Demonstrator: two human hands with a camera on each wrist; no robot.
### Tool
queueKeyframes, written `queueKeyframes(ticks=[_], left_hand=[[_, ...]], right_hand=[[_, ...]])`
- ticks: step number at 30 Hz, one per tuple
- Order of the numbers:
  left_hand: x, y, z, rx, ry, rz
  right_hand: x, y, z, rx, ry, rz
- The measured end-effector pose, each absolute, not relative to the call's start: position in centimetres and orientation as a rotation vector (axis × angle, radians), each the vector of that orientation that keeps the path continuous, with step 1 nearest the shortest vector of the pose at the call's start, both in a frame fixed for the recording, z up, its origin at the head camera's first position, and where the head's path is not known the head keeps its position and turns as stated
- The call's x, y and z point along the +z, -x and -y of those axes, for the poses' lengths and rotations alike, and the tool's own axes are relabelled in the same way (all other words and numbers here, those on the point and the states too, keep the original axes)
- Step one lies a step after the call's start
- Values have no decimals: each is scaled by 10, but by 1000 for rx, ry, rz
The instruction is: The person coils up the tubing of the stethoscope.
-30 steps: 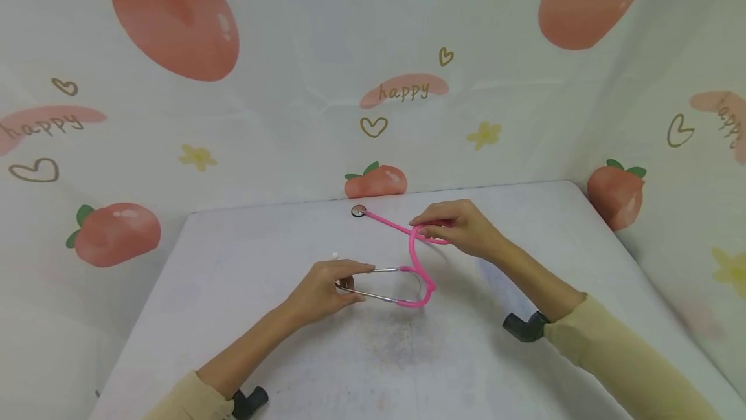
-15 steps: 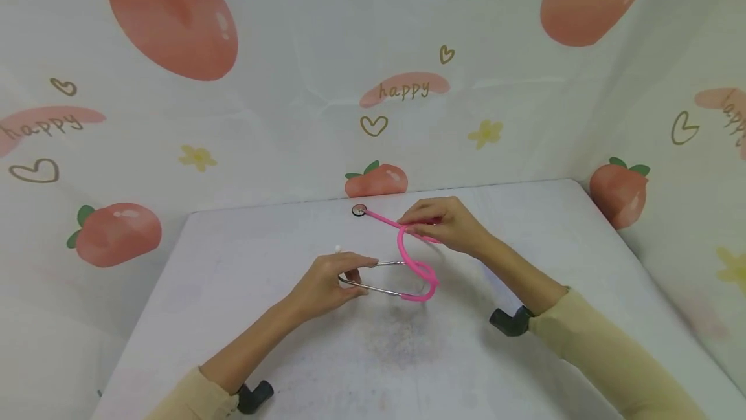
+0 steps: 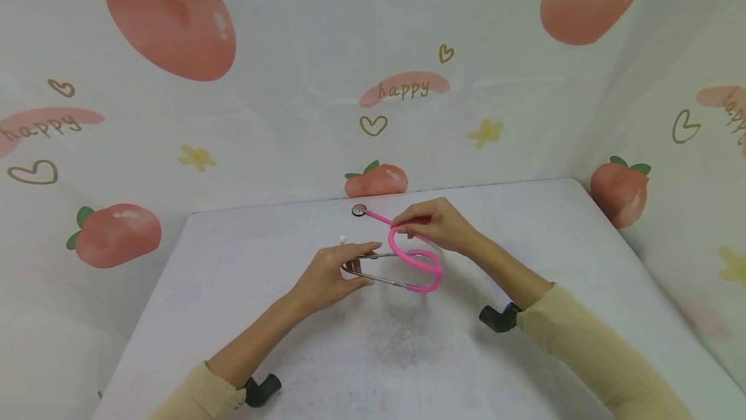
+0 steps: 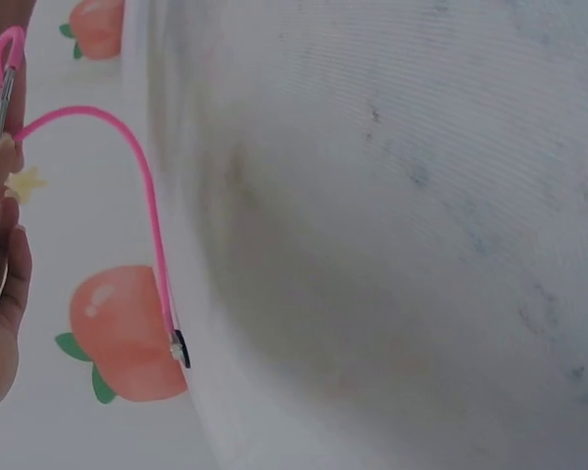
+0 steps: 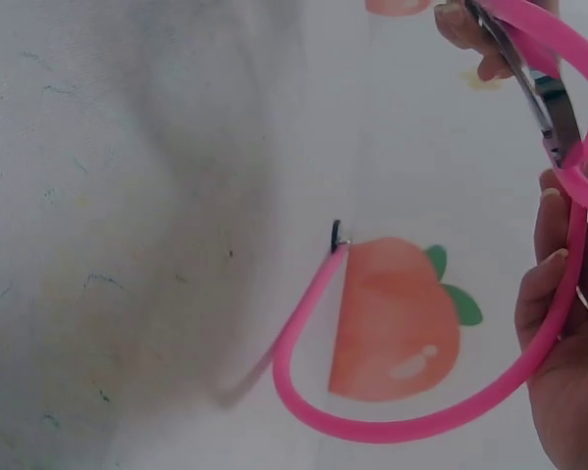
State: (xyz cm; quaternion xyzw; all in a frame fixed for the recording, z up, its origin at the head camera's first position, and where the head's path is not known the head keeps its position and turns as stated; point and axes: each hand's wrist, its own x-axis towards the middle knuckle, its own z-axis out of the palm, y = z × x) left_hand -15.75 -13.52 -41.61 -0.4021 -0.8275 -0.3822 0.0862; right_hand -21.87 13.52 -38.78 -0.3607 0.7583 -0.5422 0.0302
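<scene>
A stethoscope with pink tubing (image 3: 438, 271) is held up above the table. My left hand (image 3: 332, 274) grips its metal ear tubes (image 3: 381, 279) between thumb and fingers, and a white ear tip (image 3: 342, 239) shows past the knuckles. Farther back and to the right, my right hand (image 3: 440, 222) pinches the pink tube where it bends. The round chest piece (image 3: 359, 210) is near the table's far edge, its tube running back to the right hand. In the right wrist view the tube (image 5: 392, 431) hangs in a curve below the right hand (image 5: 568, 382).
The white table (image 3: 233, 316) meets a white cloth backdrop (image 3: 291, 135) printed with peaches, hearts and flowers. A dark device is strapped at each wrist, one on the left (image 3: 263, 391) and one on the right (image 3: 499, 318).
Both hands stay on the stethoscope. The left hand has moved slightly up and right, the right hand to the left, so they are closer and the pink tubing loops tighter. The chest piece has stayed put.
</scene>
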Motion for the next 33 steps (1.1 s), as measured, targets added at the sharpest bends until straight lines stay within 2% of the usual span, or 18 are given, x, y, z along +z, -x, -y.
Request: queueKeyframes(ticks=[26, 33], left_hand=[[-415, 163, 132, -1218, 1233, 2350], [-415, 165, 127, -1204, 1255, 2334]], right_hand=[[-409, 230, -122, -1684, 1065, -2156], [-405, 227, -121, -1627, 1039, -2217]])
